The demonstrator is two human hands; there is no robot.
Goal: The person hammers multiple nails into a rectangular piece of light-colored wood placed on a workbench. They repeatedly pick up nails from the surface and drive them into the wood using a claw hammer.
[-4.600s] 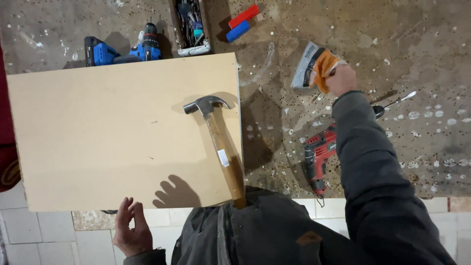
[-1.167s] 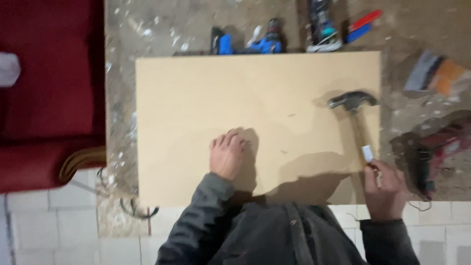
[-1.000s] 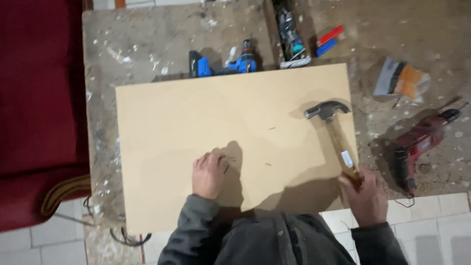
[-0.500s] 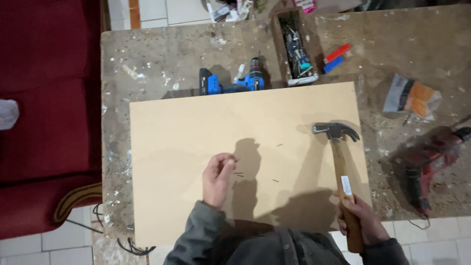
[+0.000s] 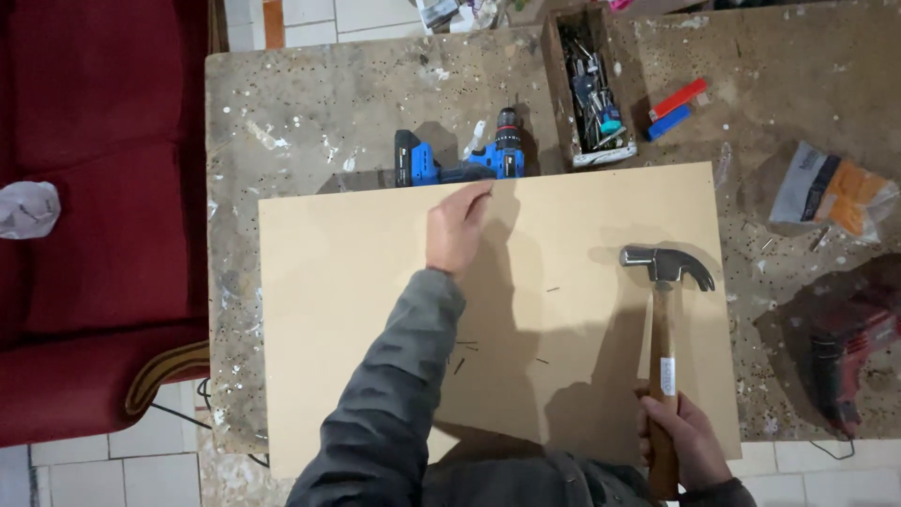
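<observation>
A pale fibreboard panel [image 5: 357, 282] lies flat on a speckled workbench [image 5: 300, 103]. My left hand [image 5: 455, 228] reaches over the panel to its far edge, fingers pinched together; whether they hold something small I cannot tell. My right hand [image 5: 683, 446] grips the wooden handle of a claw hammer [image 5: 664, 272] held over the panel's right side, head pointing away from me. A few small dark nails [image 5: 462, 352] lie loose on the panel near my left sleeve.
A blue cordless drill [image 5: 465, 160] lies just past the panel's far edge. A narrow box of bits and tools [image 5: 588, 89], red and blue markers [image 5: 678, 105], an orange-and-grey packet [image 5: 831, 192] and a red power drill [image 5: 849, 352] lie to the right. A red armchair [image 5: 94, 235] stands left.
My left hand has moved from the panel's middle, by the loose nails, up to its far edge. The right hand keeps the hammer. The view has shifted slightly.
</observation>
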